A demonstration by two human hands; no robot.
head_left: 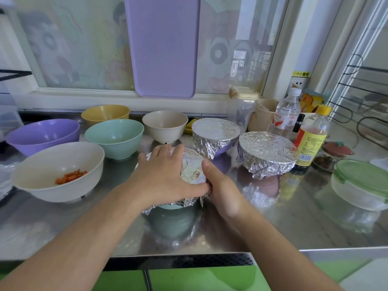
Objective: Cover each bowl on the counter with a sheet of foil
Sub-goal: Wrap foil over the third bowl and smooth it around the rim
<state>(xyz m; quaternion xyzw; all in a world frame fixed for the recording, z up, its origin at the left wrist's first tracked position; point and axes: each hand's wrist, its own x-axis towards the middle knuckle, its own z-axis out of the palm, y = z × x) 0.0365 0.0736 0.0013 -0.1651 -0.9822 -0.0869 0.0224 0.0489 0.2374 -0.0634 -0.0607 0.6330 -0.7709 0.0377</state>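
while left hand flattens foil, right hand seemingly grips.

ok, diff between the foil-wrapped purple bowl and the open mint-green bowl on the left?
The foil-wrapped purple bowl has crinkled foil sealed over its rim; the open mint-green bowl is bare. The purple one stands right of the beige bowl, the mint one left. Both sit upright, untouched, on the steel counter.

Three bowls foil-covered; five bowls uncovered, leftward.
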